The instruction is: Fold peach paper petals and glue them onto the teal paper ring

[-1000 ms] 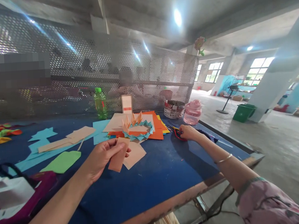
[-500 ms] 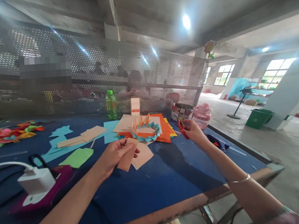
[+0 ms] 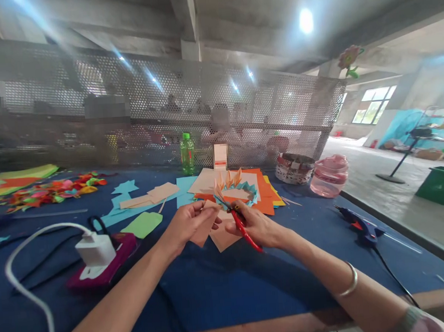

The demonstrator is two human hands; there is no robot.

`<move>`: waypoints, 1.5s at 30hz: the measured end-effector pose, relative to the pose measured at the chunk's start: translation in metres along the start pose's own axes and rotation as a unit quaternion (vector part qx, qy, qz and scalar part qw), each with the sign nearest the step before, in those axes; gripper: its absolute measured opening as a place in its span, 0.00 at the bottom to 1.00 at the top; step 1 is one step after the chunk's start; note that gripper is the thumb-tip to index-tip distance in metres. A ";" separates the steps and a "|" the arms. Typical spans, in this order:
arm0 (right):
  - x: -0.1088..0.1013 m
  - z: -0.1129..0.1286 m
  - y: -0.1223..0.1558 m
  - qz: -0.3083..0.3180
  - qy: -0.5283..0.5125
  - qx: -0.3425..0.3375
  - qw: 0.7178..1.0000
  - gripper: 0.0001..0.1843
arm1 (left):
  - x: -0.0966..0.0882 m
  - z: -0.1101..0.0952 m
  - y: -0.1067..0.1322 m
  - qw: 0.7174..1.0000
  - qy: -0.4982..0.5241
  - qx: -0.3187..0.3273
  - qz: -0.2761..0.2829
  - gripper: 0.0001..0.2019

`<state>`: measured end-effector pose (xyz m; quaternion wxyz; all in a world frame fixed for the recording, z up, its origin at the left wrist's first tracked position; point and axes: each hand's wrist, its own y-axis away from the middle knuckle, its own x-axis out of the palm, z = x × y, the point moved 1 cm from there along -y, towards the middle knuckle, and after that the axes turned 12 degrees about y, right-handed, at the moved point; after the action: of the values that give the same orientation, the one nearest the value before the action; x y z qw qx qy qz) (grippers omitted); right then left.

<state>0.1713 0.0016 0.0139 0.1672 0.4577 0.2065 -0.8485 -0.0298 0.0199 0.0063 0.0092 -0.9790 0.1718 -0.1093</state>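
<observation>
Currently you have both hands up over the middle of the bench (image 3: 289, 287), close together, and both are occupied. Your left hand (image 3: 186, 228) pinches a tan strip (image 3: 201, 235) between thumb and fingers, its lower end slanting toward the near side. Your right hand (image 3: 259, 226) grips the scissors (image 3: 249, 237), red handles toward the near right, blades pointing far left by the strip's upper end. Whether the blades touch it, you cannot tell from this angle.

Just under the strip and scissors: a tan sheet (image 3: 223, 240) flat on the bench. Beyond your hands, a paper ring (image 3: 251, 190), blue points along the right, tan spikes on the left, sitting on orange sheets (image 3: 267, 198) and other paper. Left of these, a green piece (image 3: 143, 224) and blue offcuts (image 3: 125, 187); farther left, a heap of bright scraps (image 3: 76, 187).

Near left, a purple power strip (image 3: 124, 253) with a white charger (image 3: 95, 251) plugged in. Far side: green bottle (image 3: 187, 155) before the mesh panel (image 3: 151, 115). Far right: basket (image 3: 294, 171), pink jug (image 3: 330, 177) just beside it. Right of your right hand, well apart, a glue gun (image 3: 361, 227) lies on the bench, cord trailing to the near edge.
</observation>
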 end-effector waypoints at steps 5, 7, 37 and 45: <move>0.001 -0.007 0.011 0.054 -0.094 -0.007 0.994 0.23 | -0.001 0.002 0.000 1.000 -0.010 -0.010 0.002 0.13; -0.001 -0.009 0.013 0.081 -0.136 -0.009 0.987 0.25 | -0.001 0.003 0.000 1.000 -0.006 -0.022 0.007 0.14; -0.004 -0.005 0.015 0.111 -0.170 -0.028 0.979 0.28 | 0.003 -0.002 0.005 0.996 0.030 -0.082 0.035 0.11; -0.003 -0.004 0.016 0.114 -0.167 -0.027 0.979 0.29 | 0.002 -0.002 0.004 0.995 0.029 -0.093 0.032 0.11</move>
<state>0.1838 -0.0097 0.0115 0.3071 0.3251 0.1447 -0.8826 -0.0300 0.0154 0.0083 -0.0829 -0.9659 0.2131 -0.1214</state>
